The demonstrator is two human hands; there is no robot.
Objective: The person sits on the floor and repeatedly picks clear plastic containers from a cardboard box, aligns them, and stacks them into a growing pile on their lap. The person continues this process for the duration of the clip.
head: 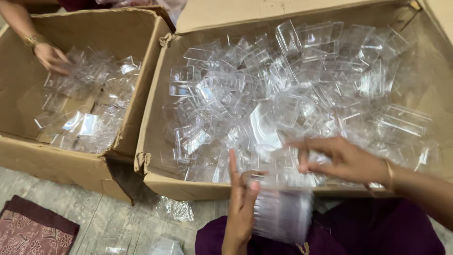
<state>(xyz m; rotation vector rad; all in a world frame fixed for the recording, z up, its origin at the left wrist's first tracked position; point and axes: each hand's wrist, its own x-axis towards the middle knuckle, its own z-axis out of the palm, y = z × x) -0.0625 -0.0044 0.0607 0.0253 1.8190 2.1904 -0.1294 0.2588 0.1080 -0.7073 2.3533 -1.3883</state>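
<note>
Left hand (239,208) gripped a blurred stack of nested clear plastic trays (283,215), thumb and fingers wrapped on its left side, index finger pointing up. The stack sat over the purple-clad lap (377,236), just in front of the large brown cardboard box (155,137). Right hand (347,158) hovered at that box's near edge, fingers loosely spread, thumb and forefinger close together; whether they pinched anything, couldn't tell due to blur. The box held a loose heap of clear rectangular plastic trays (292,89). To the left, a second brown cardboard box (56,165) held fewer clear trays (87,101); another person's hand (51,57) rested on them. Maroon patterned cloth (33,231) lay on the grey floor (94,212).
</note>
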